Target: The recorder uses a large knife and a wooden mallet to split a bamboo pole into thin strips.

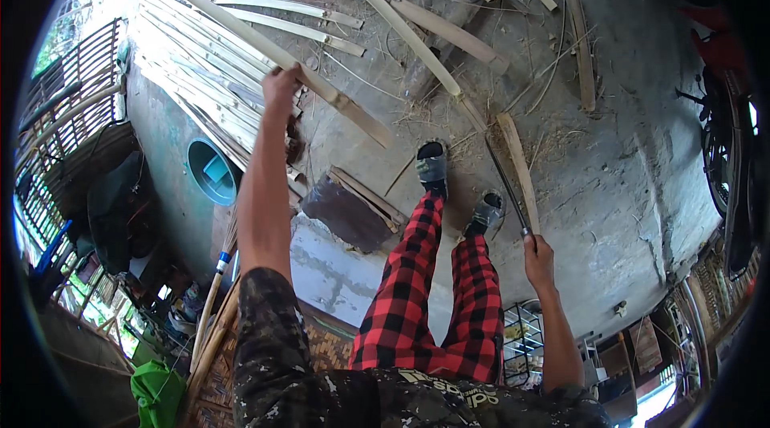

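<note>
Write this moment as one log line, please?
left hand: reaching to split bamboo slat | right hand: gripping long knife | seated, feet on concrete floor

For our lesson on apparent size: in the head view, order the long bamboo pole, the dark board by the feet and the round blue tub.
1. Long bamboo pole, longest by far.
2. Dark board.
3. Round blue tub, only slightly smaller; fisheye bending makes this unsure.
</note>
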Available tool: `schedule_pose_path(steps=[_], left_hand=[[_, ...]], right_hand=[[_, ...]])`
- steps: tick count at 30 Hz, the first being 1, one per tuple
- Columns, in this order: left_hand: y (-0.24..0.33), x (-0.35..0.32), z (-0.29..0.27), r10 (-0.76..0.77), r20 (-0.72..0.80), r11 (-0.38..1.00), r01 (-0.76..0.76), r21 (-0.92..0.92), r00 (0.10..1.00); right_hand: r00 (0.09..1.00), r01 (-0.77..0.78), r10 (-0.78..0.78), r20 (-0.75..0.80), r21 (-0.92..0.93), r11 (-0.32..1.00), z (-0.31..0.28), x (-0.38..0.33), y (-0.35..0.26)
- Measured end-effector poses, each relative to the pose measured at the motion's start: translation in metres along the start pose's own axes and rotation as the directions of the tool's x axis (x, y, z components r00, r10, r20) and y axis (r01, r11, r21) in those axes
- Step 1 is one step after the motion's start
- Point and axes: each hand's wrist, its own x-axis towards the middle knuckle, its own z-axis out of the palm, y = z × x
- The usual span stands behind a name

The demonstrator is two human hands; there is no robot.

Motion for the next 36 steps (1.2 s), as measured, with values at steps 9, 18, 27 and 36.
schedule_pose_path(steps=[9, 18, 27, 36], left_hand=[[-0.109, 0.05, 0.11, 0.042, 0.231, 0.932, -0.122, 0.343, 0.972], [-0.186, -0.025, 0.365, -0.113, 0.142, 0.99, 0.099, 0.102, 0.983], [-0.196, -0.042, 0.425, -0.203, -0.17, 0.958, 0.232, 0.168, 0.964], [-0.194, -0.018, 0.344, -0.097, 0.071, 0.847, 0.119, -0.518, 0.993]], right_hand=[[0.985, -0.172, 0.174, -0.003, 0.16, 0.972, 0.03, 0.003, 0.029], [0.975, -0.209, 0.221, 0.002, 0.341, 0.917, 0.071, 0.002, 0.068], [0.888, -0.362, 0.449, -0.097, 0.454, 0.814, 0.044, -0.012, 0.117], [0.903, -0.362, 0.43, 0.016, 0.57, 0.738, 0.062, 0.005, 0.091]])
